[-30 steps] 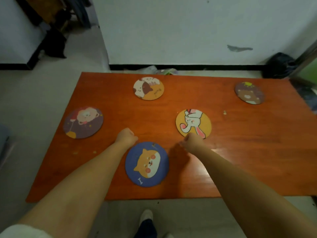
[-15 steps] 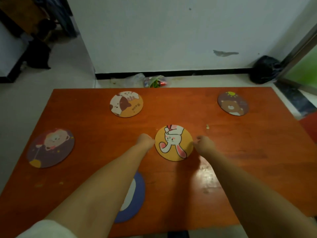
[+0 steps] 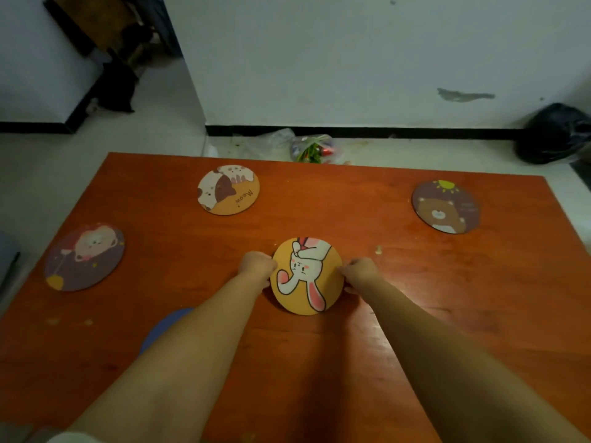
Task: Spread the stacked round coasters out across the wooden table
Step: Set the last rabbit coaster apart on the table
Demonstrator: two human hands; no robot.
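A yellow rabbit coaster (image 3: pixel 307 276) lies mid-table on the orange-brown wooden table (image 3: pixel 447 298). My left hand (image 3: pixel 257 266) grips its left edge and my right hand (image 3: pixel 359 273) grips its right edge, fingers curled. Other coasters lie apart: a cat coaster (image 3: pixel 228 189) at the back, a purple bear coaster (image 3: pixel 445 206) at the back right, a purple coaster with a pale animal (image 3: pixel 84 257) at the left. My left forearm mostly hides a blue coaster (image 3: pixel 163 327) near the front.
A small crumb (image 3: pixel 378 250) lies right of the rabbit coaster. Beyond the table's far edge, plastic bags with rubbish (image 3: pixel 307 148) sit on the floor by the wall. A black bag (image 3: pixel 556 132) stands at the far right.
Both hands left the blue coaster's area and moved forward to the rabbit coaster, closing on its two edges. The view tilted up, so the blue coaster slid under my left forearm.
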